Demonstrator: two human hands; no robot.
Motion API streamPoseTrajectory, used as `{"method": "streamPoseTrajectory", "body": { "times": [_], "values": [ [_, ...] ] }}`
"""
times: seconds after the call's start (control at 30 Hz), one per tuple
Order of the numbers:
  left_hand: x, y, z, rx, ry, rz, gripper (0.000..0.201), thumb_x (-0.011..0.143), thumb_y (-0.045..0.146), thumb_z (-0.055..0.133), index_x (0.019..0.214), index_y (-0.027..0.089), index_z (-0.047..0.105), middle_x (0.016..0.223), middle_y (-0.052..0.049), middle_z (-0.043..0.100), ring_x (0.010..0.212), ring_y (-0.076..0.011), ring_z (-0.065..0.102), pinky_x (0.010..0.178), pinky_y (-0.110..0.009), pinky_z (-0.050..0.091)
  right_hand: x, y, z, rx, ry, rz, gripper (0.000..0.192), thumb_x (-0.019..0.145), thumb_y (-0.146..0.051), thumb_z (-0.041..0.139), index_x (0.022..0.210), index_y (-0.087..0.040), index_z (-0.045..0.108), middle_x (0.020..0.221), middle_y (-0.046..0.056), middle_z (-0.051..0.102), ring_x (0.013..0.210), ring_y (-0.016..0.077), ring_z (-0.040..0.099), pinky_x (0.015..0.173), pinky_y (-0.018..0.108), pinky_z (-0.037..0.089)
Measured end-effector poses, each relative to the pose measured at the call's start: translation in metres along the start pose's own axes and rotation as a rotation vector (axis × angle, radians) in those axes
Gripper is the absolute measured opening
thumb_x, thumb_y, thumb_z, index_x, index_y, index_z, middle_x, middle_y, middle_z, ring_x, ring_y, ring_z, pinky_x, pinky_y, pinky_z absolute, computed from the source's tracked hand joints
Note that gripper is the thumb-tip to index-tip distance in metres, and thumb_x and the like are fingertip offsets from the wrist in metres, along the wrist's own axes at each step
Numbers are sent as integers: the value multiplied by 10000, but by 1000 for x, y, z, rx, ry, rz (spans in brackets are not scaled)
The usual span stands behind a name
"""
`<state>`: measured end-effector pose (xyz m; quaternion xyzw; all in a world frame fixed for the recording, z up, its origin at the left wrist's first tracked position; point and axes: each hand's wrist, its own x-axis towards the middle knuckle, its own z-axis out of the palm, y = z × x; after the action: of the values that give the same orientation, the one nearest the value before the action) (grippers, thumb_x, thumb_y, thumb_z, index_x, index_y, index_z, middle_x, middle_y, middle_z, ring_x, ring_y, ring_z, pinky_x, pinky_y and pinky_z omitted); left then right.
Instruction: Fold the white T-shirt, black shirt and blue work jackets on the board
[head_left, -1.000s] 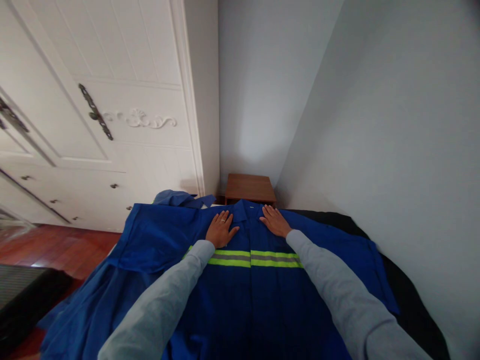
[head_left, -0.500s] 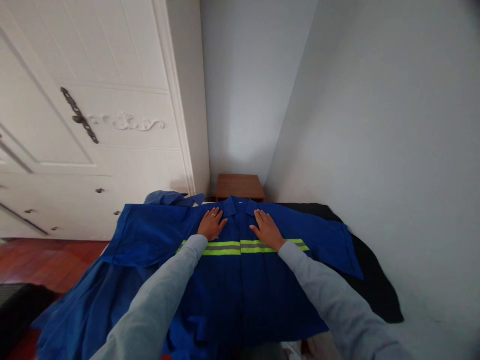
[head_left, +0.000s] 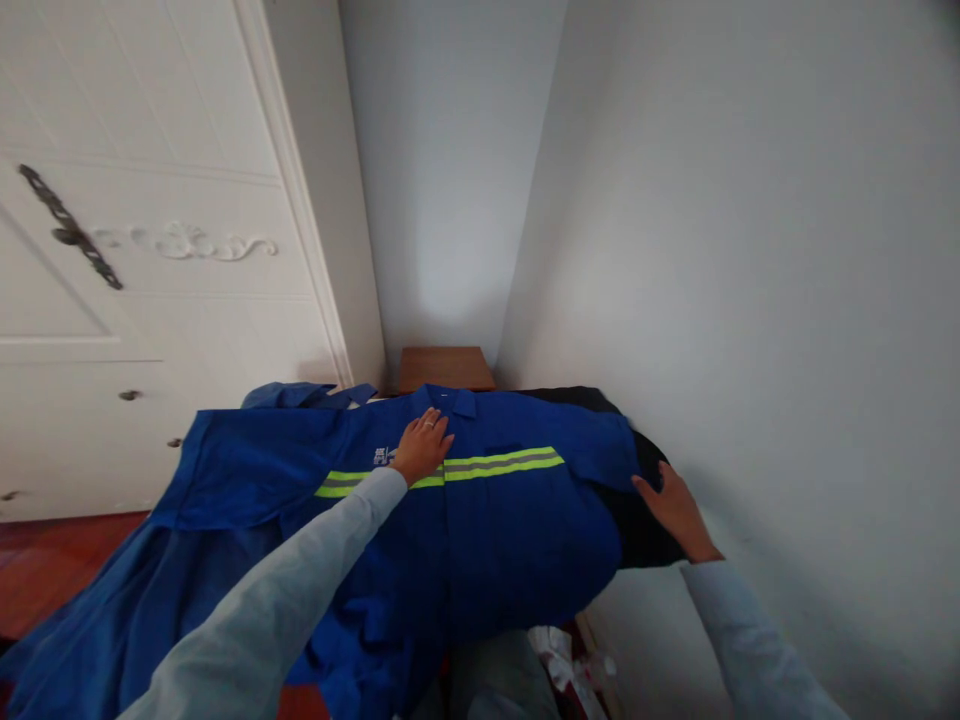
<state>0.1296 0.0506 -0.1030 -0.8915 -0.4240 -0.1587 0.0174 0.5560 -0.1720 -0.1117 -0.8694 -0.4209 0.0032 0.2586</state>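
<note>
Nearest the camera, two grey sleeves reach forward over a bed, whose pale cover shows at its near right corner. Some crumpled white stuff lies low at the near edge; what it is cannot be told. A blue jacket is spread front-up across the bed, its left sleeve stretched toward the bed's left edge and its lower part hanging off the near left corner above a reddish wood floor. The left hand lies flat, palm down and fingers loose, on the chest just left of the placket, grasping nothing; a ring shows on one finger. A yellow-green and grey reflective stripe runs across the chest under that hand, and small white lettering sits beside it, too small to read. The right hand is open, fingers spread, resting at the jacket's right sleeve edge on a black cloth toward the bed's right edge by the wall. Beyond the collar a second blue garment lies bunched at the far left corner. Farther still stand a brown wooden stand and a white wardrobe with a dark metal handle.
</note>
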Motion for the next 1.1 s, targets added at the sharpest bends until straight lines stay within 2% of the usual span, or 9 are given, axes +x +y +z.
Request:
{"method": "streamPoseTrajectory", "body": {
  "times": [0.17,0.3,0.4,0.5,0.6,0.73,0.87,1.0,1.1],
  "values": [
    [-10,53,21,-103,-119,176,691,977,600,330,1501,157,407,1591,-166,345,1499,-297,252,1198,-490,253,10,11,-4,127,-196,151,665,819,-553,552,1311,-106,563,1036,190,734,1006,337,710,803,445,582],
    [-17,62,35,-117,-145,163,717,966,648,293,1491,181,437,1572,-157,384,1488,-306,280,1203,-517,227,14,2,-7,319,-291,262,700,755,-510,658,1287,-66,562,989,196,732,751,250,710,556,319,548],
    [-19,59,38,-111,-152,165,714,974,636,283,1478,161,459,1567,-165,388,1484,-303,291,1212,-516,204,26,3,-14,480,-313,238,506,710,-396,701,1117,-98,660,841,120,729,633,179,648,517,267,506],
    [-19,58,38,-101,-162,172,731,976,639,265,1481,144,452,1570,-171,378,1481,-304,298,1212,-516,204,45,1,-24,663,-175,149,366,694,-394,714,960,-142,705,726,44,692,567,141,582,513,260,499],
    [-18,57,39,-101,-160,175,728,976,641,260,1486,156,447,1571,-163,381,1479,-300,303,1211,-515,208,62,-12,-33,828,26,172,317,634,-361,776,869,-162,701,719,25,678,577,134,572,536,263,520],
    [-18,58,39,-109,-153,169,712,975,636,279,1485,168,451,1568,-156,390,1479,-297,305,1212,-511,206,61,-30,-38,988,87,270,283,607,-315,805,816,-189,664,817,34,682,706,163,634,596,272,560],
    [-19,58,39,-117,-138,169,719,975,635,284,1477,152,462,1562,-166,397,1476,-299,310,1216,-502,201,13,-26,-34,957,167,262,397,599,-400,795,909,-195,654,861,30,669,759,177,648,594,270,546],
    [-19,58,39,-114,-143,170,739,973,647,260,1483,148,450,1564,-168,392,1477,-298,308,1213,-506,200,-80,-6,-12,888,203,250,490,630,-514,760,970,-179,648,833,30,675,683,176,633,573,284,510],
    [-19,58,38,-106,-150,177,753,975,650,235,1492,141,434,1575,-168,372,1484,-298,292,1214,-506,193,-150,12,20,840,69,279,410,682,-530,727,904,-193,655,762,25,670,682,199,631,625,322,524]
  ]
}}
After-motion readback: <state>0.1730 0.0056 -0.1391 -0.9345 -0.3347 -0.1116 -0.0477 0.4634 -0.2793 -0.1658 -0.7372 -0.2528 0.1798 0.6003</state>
